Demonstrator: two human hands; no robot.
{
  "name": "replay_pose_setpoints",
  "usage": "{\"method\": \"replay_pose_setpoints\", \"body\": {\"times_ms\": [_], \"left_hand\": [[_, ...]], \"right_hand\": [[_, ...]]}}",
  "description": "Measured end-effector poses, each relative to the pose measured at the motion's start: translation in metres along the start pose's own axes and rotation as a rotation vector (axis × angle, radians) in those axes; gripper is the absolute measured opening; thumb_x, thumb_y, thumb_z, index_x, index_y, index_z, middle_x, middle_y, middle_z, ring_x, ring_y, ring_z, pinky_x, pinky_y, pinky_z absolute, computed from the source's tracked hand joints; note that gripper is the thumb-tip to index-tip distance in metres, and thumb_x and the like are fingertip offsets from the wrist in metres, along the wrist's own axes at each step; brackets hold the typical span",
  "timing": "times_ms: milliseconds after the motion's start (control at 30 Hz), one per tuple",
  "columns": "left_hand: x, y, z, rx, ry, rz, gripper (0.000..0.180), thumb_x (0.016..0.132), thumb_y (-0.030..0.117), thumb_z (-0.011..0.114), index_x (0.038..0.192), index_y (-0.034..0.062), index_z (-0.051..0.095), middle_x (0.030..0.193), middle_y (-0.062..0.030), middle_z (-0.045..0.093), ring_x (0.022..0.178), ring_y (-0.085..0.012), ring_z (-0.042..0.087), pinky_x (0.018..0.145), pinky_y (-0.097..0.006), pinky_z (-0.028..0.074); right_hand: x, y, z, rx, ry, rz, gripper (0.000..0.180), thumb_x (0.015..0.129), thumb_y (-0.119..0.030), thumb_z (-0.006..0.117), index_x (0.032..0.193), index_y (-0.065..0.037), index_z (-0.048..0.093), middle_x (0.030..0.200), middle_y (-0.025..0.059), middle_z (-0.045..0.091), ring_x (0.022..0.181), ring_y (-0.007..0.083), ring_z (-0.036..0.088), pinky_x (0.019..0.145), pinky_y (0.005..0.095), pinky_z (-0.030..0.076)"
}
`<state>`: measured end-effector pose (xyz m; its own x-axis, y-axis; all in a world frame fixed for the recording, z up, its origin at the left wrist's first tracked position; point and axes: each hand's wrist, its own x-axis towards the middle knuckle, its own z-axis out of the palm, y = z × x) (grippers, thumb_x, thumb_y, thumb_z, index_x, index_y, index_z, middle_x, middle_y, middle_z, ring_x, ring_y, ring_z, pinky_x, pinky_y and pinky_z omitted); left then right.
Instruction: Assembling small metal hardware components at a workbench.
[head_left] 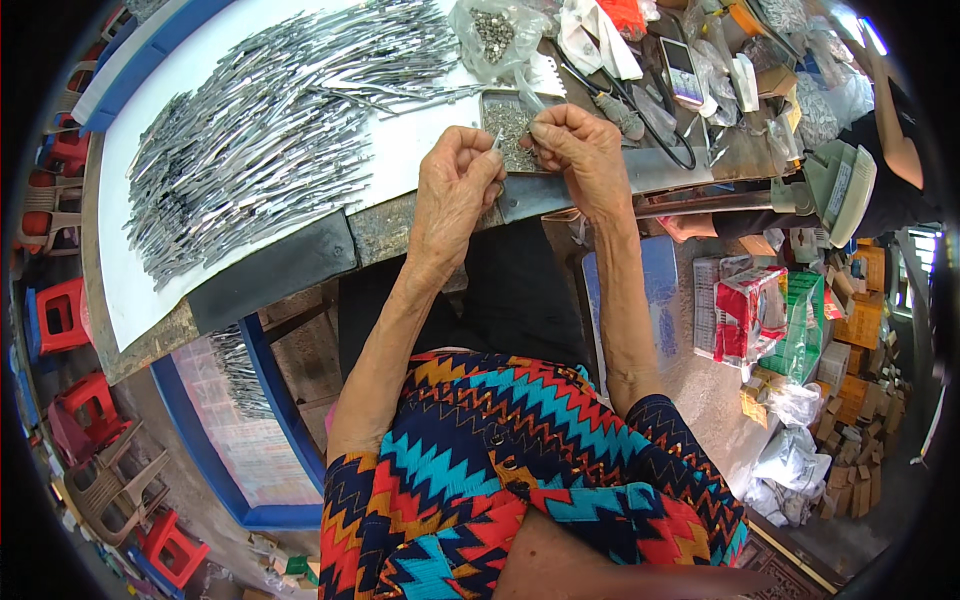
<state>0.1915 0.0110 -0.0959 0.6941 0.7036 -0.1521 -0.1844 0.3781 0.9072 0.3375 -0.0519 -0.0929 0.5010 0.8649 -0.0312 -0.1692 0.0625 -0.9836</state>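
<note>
Far left on the counter (300, 265): large heap of thin grey metal strips (270, 130) on a white sheet (140, 290).

Left hand (455, 190): above the counter's front edge, grip closed, thumb and forefinger pinching a small metal piece (497, 143). Piece sits between the two hands, just in front of a shallow tray of small metal parts (510, 125).

Right hand (578, 145): fingertips pinched tight, meeting the same piece from the other side; the hands nearly touch.

Behind the tray: clear bag of small parts (490, 35). Further right: a phone (682, 70), and black-handled pliers (620, 105).
</note>
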Motion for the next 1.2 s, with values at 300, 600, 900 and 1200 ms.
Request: {"method": "replay_pose_setpoints", "body": {"times_ms": [300,600,900,1200], "left_hand": [[0.006,-0.002,0.001,-0.144,-0.048,-0.014,0.012,0.085,0.007,0.052,0.093,0.0,0.048,0.072,-0.0044,0.054,0.055,-0.0051,0.045,0.047,-0.017,0.034],[0.005,-0.004,-0.003,-0.146,0.002,-0.016,0.011,0.084,0.002,0.051,0.094,-0.0021,0.048,0.072,-0.007,0.055,0.055,-0.0076,0.049,0.045,-0.017,0.037],[0.002,-0.004,-0.005,-0.166,0.015,-0.028,0.013,0.084,0.003,0.051,0.095,-0.0025,0.047,0.071,-0.0071,0.055,0.053,-0.0078,0.051,0.043,-0.017,0.038],[0.004,-0.003,-0.004,-0.143,0.059,-0.001,0.013,0.083,0.004,0.053,0.093,-0.0019,0.048,0.07,-0.0057,0.055,0.051,-0.0065,0.05,0.039,-0.015,0.036]], "right_hand": [[-0.001,-0.003,0.006,0.025,0.036,-0.013,0.005,0.076,-0.002,0.059,0.078,0.002,0.056,0.061,0.002,0.055,0.05,0.0023,0.041,0.045,0.0161,0.032],[-0.003,-0.003,0.019,0.026,0.019,-0.021,0.005,0.075,-0.002,0.061,0.079,0.0,0.058,0.062,0.0007,0.056,0.051,0.0018,0.043,0.046,0.0154,0.033],[-0.004,-0.001,0.023,-0.098,0.047,-0.055,0.005,0.075,-0.003,0.06,0.078,0.0,0.058,0.061,-0.0022,0.053,0.052,0.0015,0.043,0.047,0.0156,0.033],[-0.003,0.003,0.024,-0.142,0.002,-0.085,0.011,0.076,-0.004,0.059,0.086,0.001,0.062,0.063,-0.003,0.053,0.054,0.0016,0.043,0.048,0.0154,0.033]]}}
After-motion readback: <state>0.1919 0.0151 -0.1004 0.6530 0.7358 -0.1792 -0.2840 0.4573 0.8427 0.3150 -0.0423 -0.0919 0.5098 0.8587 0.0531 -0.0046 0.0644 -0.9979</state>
